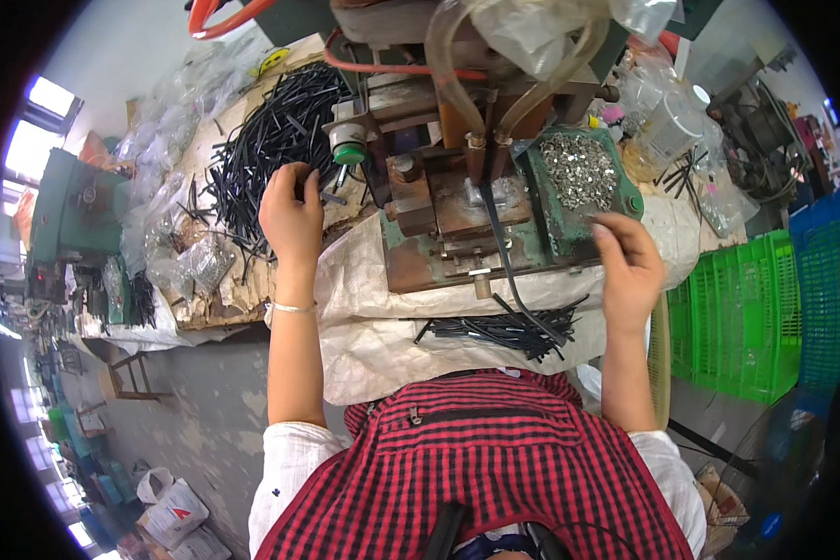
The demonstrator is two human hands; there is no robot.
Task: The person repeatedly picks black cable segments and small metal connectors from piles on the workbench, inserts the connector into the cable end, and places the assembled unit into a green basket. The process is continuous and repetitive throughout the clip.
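Green-painted steel: one bench press (411, 269), rust-worn, standing on a pale sheet (355, 322) that covers part of the worktop. Two clear tubes (441, 70) come down to its middle.

Black strip (503, 238), single: upper end at the centre of the press, remainder curving down over the front edge. Loose bundle of black strips (495, 329), flat on the sheet just in front of the press. Large heap of similar strips (266, 140), left of the press.

Left hand (294, 213): raised at the left of the press, between the heap and a green push button (348, 153). Fingers bent inward, thumb near them (whether anything is pinched there cannot be told).

Right hand (633, 266): raised at the right of the press, near the front corner of a green tray (562, 238). Thumb and forefinger are drawn close together; whether they grip a small piece cannot be told.

Small silvery metal pieces (579, 173), many, piled in that tray on the right part of the press.

Clear plastic tub (670, 126), right of the press, beyond the tray. Bright green plastic crate (742, 313), farther right and lower. Red-and-black checked apron (467, 457), worn by the person, before the press.
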